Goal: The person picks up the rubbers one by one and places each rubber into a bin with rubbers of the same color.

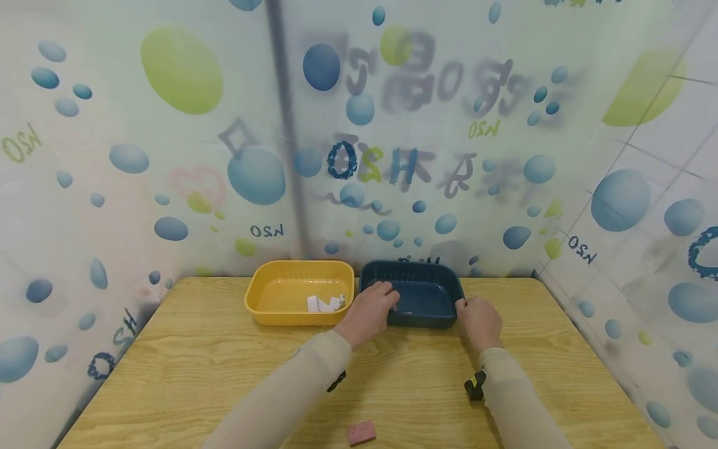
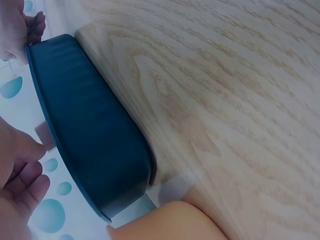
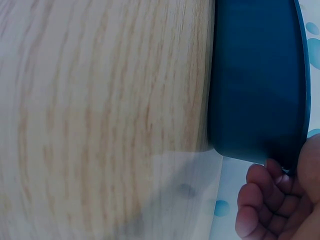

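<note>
A dark blue plastic basket point(image 1: 421, 299) stands at the far edge of the wooden table. My right hand point(image 1: 481, 323) grips its right rim, with the thumb at the rim and the other fingers curled below it in the right wrist view. Over the basket's left front part is my left hand point(image 1: 371, 312). In the left wrist view that hand pinches a small brownish-pink block point(image 2: 45, 136) beside the rim; the fingers behind the block are hidden. A similar pink block point(image 1: 361, 432) lies on the table near the front edge.
A yellow basket point(image 1: 269, 318) stands directly left of the blue one, with several white blocks point(image 1: 325, 304) inside. The wooden table point(image 1: 185, 374) reaches back to a patterned curtain point(image 1: 314, 206) behind the baskets.
</note>
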A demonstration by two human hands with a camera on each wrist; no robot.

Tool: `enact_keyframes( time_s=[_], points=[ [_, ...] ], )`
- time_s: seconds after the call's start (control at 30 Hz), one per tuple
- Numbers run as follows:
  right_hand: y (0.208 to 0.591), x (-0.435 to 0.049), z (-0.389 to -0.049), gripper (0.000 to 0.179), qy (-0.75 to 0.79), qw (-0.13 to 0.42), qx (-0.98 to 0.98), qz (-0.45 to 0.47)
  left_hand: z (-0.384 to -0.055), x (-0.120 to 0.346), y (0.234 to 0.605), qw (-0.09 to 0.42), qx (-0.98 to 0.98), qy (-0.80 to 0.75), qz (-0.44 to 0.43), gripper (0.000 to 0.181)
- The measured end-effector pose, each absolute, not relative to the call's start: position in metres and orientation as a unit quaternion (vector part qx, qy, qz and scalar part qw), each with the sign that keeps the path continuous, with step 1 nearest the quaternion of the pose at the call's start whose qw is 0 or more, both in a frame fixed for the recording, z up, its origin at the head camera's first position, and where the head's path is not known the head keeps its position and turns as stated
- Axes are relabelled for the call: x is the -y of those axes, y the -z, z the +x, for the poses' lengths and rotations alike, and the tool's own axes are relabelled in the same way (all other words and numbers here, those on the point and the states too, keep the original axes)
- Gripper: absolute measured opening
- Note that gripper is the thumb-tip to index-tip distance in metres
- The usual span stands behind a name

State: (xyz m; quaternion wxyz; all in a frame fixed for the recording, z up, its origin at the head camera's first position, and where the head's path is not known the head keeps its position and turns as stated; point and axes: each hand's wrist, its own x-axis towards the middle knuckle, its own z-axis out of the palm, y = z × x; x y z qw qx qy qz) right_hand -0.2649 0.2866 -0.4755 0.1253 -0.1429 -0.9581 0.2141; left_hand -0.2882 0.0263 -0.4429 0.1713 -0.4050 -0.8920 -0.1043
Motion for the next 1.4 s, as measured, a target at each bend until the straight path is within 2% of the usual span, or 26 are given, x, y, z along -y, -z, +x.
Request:
enact_keyframes(
  time_s=[0.4,0.6,0.83,1.03,1.4],
  points=[
    [0.477,-0.286,-0.265,0.047,-0.212,0.126,0.959,-0.138,-0.284,-0.022,0.443,0.207,0.873,0.133,-0.421,0.031],
    [0.476,-0.286,-0.264,0.047,-0.210,0.127,0.960,-0.133,-0.278,-0.017,0.442,0.204,0.865,0.141,-0.436,0.034],
    [0.475,-0.286,-0.263,0.048,-0.203,0.123,0.963,-0.130,-0.271,-0.009,0.447,0.228,0.858,0.115,-0.446,0.011],
    [0.473,-0.285,-0.263,0.047,-0.199,0.120,0.964,-0.132,-0.264,0.003,0.452,0.212,0.855,0.119,-0.457,0.003],
    [0.471,-0.285,-0.263,0.047,-0.203,0.115,0.963,-0.136,-0.248,0.024,0.456,0.158,0.871,0.129,-0.448,0.010]
  ],
)
